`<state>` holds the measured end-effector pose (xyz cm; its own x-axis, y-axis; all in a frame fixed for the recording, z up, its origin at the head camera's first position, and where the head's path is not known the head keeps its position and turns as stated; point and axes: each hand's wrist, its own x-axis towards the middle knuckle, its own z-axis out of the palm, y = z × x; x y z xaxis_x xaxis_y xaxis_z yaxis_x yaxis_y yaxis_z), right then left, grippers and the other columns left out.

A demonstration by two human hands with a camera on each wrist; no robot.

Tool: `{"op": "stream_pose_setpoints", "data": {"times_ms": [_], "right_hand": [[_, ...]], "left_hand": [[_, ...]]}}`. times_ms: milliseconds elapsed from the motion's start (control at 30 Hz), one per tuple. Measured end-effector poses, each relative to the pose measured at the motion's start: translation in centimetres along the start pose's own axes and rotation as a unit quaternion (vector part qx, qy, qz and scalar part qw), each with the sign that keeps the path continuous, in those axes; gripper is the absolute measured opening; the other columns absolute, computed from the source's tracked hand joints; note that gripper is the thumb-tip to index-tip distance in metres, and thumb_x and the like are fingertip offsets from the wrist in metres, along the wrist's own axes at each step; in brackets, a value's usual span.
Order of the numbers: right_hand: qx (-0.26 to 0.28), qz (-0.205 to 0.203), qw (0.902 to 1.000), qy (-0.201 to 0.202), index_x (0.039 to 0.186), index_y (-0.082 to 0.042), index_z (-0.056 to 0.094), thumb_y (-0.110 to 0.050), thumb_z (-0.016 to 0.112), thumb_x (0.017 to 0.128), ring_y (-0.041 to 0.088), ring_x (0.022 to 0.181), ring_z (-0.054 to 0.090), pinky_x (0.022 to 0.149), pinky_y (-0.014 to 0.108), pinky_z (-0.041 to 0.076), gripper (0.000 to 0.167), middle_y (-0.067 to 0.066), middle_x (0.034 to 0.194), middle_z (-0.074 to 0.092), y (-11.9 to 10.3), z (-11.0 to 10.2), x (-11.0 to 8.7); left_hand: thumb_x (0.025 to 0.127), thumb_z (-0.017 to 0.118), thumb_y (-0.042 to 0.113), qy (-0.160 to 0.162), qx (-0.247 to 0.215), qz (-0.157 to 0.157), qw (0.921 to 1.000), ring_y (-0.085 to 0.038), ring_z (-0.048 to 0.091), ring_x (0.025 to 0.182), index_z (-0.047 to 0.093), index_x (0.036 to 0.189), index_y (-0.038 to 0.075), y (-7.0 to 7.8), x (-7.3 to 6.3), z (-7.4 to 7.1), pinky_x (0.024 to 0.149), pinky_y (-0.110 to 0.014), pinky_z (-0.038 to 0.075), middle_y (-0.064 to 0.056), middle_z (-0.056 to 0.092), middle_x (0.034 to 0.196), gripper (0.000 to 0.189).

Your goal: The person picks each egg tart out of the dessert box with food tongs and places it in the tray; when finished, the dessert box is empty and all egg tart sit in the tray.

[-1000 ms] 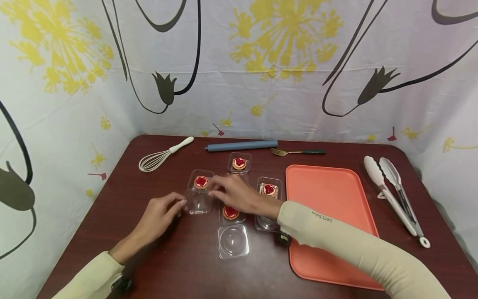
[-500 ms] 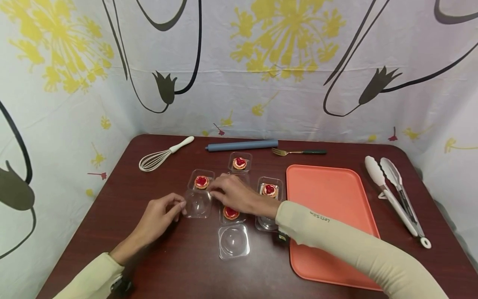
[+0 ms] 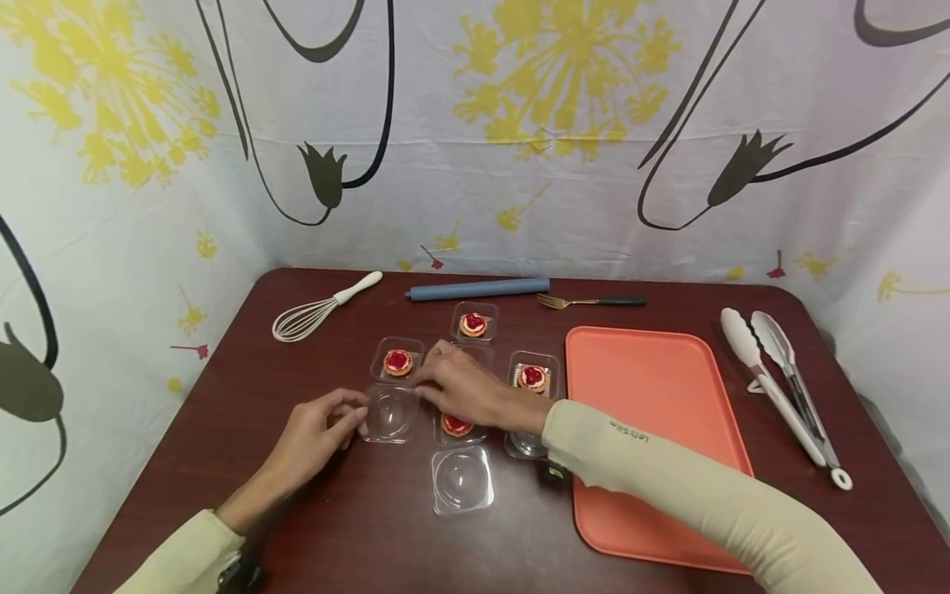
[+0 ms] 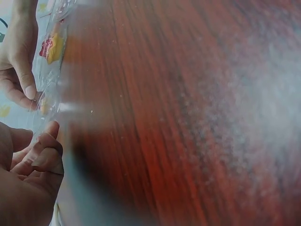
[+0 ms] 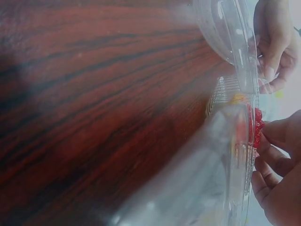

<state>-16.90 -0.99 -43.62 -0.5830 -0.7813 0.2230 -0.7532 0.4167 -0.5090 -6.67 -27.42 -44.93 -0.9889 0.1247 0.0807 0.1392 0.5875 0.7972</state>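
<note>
A hinged clear plastic container [image 3: 378,369] stands left of the middle with a red-topped tart [image 3: 397,363] in it. Its lid [image 3: 389,415] lies folded back toward the front, nearly flat. My left hand [image 3: 315,431] pinches the lid's left edge between thumb and curled fingers. At the lid's right back corner, near the hinge, my right hand [image 3: 467,388] pinches with thumb and forefinger. Under the right wrist and forearm sit parts of other containers. The left wrist view shows both hands' fingertips [image 4: 30,92] at the clear plastic edge.
More open containers with tarts stand at the back [image 3: 473,324], right [image 3: 532,379] and front, where a clear lid [image 3: 462,480] lies flat. An orange tray [image 3: 638,355] is to the right, then tongs [image 3: 787,396]. Behind lie a whisk [image 3: 312,318], a blue rolling pin [image 3: 478,288] and a fork [image 3: 594,302].
The lid between my hands has swung down toward the front and now lies flatter. Both hands have barely shifted.
</note>
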Motion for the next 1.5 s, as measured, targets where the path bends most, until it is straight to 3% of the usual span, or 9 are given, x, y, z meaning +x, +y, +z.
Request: {"op": "stream_pose_setpoints", "data": {"times_ms": [267, 533, 733, 867, 933, 1000, 1167, 1300, 1500], "right_hand": [[0.002, 0.007, 1.0000, 0.000, 0.121, -0.010, 0.085, -0.017, 0.078, 0.104, 0.016, 0.110, 0.058, 0.098, 0.032, 0.050, 0.019, -0.002, 0.109, 0.081, 0.3, -0.6, -0.3], [0.008, 0.008, 0.9990, 0.042, 0.119, -0.006, 0.084, -0.013, 0.081, 0.102, 0.021, 0.108, 0.060, 0.096, 0.040, 0.052, 0.020, 0.003, 0.109, 0.079, 0.9, -2.8, -2.1], [0.019, 0.016, 0.9974, 0.068, 0.117, -0.003, 0.084, -0.011, 0.080, 0.102, 0.024, 0.111, 0.061, 0.103, 0.046, 0.051, 0.017, 0.005, 0.112, 0.079, 1.7, -4.5, -3.9], [0.022, 0.024, 0.9951, 0.094, 0.116, -0.003, 0.084, -0.009, 0.080, 0.101, 0.024, 0.107, 0.060, 0.094, 0.043, 0.053, 0.017, 0.005, 0.107, 0.078, 2.4, -5.5, -5.3], [0.022, 0.023, 0.9934, 0.110, 0.116, -0.003, 0.084, -0.008, 0.081, 0.101, 0.024, 0.107, 0.061, 0.092, 0.042, 0.053, 0.016, 0.005, 0.105, 0.077, 2.8, -5.9, -6.1], [0.024, 0.025, 0.9917, 0.124, 0.114, -0.003, 0.084, -0.007, 0.081, 0.100, 0.024, 0.106, 0.061, 0.091, 0.042, 0.052, 0.015, 0.004, 0.103, 0.077, 3.2, -6.4, -6.8], [0.037, 0.049, 0.9873, 0.147, 0.115, -0.005, 0.085, -0.007, 0.081, 0.100, 0.023, 0.109, 0.060, 0.093, 0.042, 0.052, 0.015, 0.002, 0.103, 0.077, 4.3, -7.7, -9.0], [0.041, 0.072, 0.9833, 0.162, 0.118, -0.004, 0.084, -0.006, 0.082, 0.100, 0.022, 0.107, 0.059, 0.087, 0.043, 0.051, 0.018, 0.002, 0.107, 0.078, 5.2, -8.5, -10.8], [0.046, 0.116, 0.9737, 0.190, 0.119, -0.007, 0.084, -0.006, 0.083, 0.099, 0.020, 0.112, 0.060, 0.096, 0.042, 0.051, 0.021, 0.001, 0.112, 0.076, 6.3, -9.9, -13.3]], "left_hand": [[0.108, 0.073, 0.015, 0.003, 0.014, -0.014, 0.9998, -0.009, 0.058, 0.059, 0.077, 0.119, 0.004, -0.3, 0.1, 0.2, 0.061, -0.026, 0.048, 0.003, 0.066, 0.073, 0.016], [0.112, 0.068, 0.022, 0.020, 0.055, -0.011, 0.9982, -0.010, 0.059, 0.065, 0.078, 0.118, 0.007, -0.6, 0.6, -0.6, 0.062, -0.028, 0.049, 0.003, 0.071, 0.081, 0.019], [0.110, 0.072, 0.022, 0.067, 0.087, 0.000, 0.9939, -0.015, 0.067, 0.088, 0.079, 0.123, 0.007, -1.1, 1.9, -1.2, 0.079, -0.026, 0.049, 0.000, 0.078, 0.096, 0.021], [0.107, 0.076, 0.020, 0.087, 0.071, 0.010, 0.9936, -0.021, 0.070, 0.101, 0.077, 0.129, 0.006, -1.7, 2.9, -1.3, 0.085, -0.018, 0.049, -0.007, 0.079, 0.109, 0.026], [0.106, 0.077, 0.019, 0.086, 0.052, 0.016, 0.9948, -0.025, 0.070, 0.107, 0.075, 0.133, 0.005, -2.1, 3.4, -1.4, 0.086, -0.014, 0.049, -0.011, 0.079, 0.118, 0.031], [0.106, 0.078, 0.018, 0.081, 0.029, 0.025, 0.9959, -0.029, 0.072, 0.112, 0.073, 0.137, 0.004, -2.4, 3.9, -1.4, 0.097, -0.011, 0.045, -0.013, 0.077, 0.127, 0.034], [0.104, 0.080, 0.015, 0.063, -0.020, 0.049, 0.9966, -0.035, 0.073, 0.119, 0.069, 0.143, 0.001, -3.3, 5.4, -1.2, 0.112, -0.013, 0.041, -0.016, 0.074, 0.138, 0.043], [0.103, 0.081, 0.016, 0.033, -0.051, 0.044, 0.9972, -0.036, 0.069, 0.129, 0.064, 0.150, 0.002, -3.7, 6.5, -1.0, 0.101, -0.016, 0.053, -0.016, 0.070, 0.145, 0.052], [0.100, 0.086, 0.022, -0.002, -0.035, 0.043, 0.9985, -0.030, 0.064, 0.132, 0.062, 0.155, 0.008, -3.4, 7.9, -0.5, 0.104, -0.021, 0.050, -0.010, 0.067, 0.151, 0.062]]}}
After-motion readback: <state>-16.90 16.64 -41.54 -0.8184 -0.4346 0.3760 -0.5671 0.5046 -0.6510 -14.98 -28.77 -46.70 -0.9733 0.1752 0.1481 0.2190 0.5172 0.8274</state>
